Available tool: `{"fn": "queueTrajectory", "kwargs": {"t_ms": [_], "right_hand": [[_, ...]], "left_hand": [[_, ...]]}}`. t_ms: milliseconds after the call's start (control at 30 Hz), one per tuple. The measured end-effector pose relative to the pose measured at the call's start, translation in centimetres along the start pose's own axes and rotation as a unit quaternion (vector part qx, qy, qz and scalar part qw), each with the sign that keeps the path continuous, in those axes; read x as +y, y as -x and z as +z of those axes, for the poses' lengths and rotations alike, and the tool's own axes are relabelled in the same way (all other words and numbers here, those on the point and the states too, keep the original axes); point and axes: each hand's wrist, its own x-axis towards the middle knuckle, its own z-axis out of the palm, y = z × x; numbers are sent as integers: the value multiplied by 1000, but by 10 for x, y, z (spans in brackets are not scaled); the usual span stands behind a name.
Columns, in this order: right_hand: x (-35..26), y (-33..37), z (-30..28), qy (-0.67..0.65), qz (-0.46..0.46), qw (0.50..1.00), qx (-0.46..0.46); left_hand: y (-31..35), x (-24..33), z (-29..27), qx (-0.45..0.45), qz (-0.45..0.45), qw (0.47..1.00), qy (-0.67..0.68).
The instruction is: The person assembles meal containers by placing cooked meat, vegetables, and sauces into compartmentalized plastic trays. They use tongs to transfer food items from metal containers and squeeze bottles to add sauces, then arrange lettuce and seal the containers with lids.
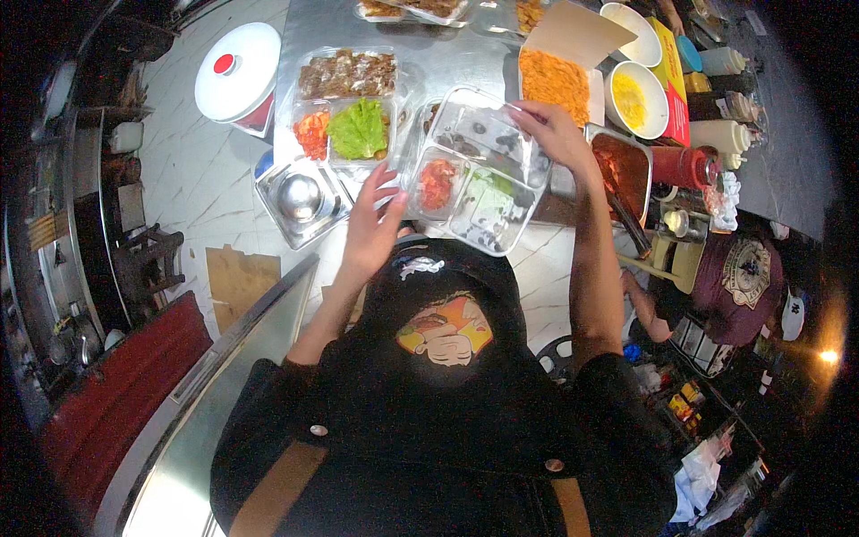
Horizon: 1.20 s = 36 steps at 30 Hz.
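Observation:
My right hand [559, 136] pinches the upper right edge of a clear plastic lid [495, 121], which tilts over a compartment food tray. Through the plastic I see kimchi-like red food [437, 183] and something green, partly hidden by glare and dark spots. Fingers apart, my left hand [369, 228] is beside the tray's left edge; whether it touches is unclear. Just beyond it stands an open clear tray [387, 64] holding browned meat [347, 76], a lettuce leaf [358, 130] and red kimchi-like food [311, 134].
A square steel pan [268, 183] is at the table's left edge, near a white-lidded bucket [237, 72]. To the right are a box of orange food [553, 85], a bowl of yellow shreds [667, 106], a red sauce pan [625, 161] and squeeze bottles [716, 136]. Another person [734, 282] is at right.

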Motion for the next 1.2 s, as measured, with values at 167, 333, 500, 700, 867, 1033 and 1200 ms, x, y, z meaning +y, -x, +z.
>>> {"fn": "queueTrajectory", "kwargs": {"t_ms": [167, 333, 500, 700, 867, 1033, 1200], "right_hand": [[20, -44, 22, 59, -75, 995, -18], [33, -59, 51, 102, -133, 980, 103], [25, -58, 64, 151, -130, 969, 144], [23, -52, 69, 179, -96, 970, 136], [32, -52, 78, 148, -104, 974, 133], [36, -46, 79, 94, -105, 981, 132], [34, -40, 80, 51, -133, 980, 139]], "left_hand": [[-18, -26, 24, -39, 65, 993, -95], [-17, -33, 36, 17, 79, 987, -137], [-19, -44, 41, 54, 114, 979, -163], [-22, -52, 41, 58, 116, 978, -162], [-23, -67, 38, 34, 122, 979, -162], [-32, -57, 42, 35, 221, 932, -285], [-77, -33, 74, -30, 319, 887, -333]]}}
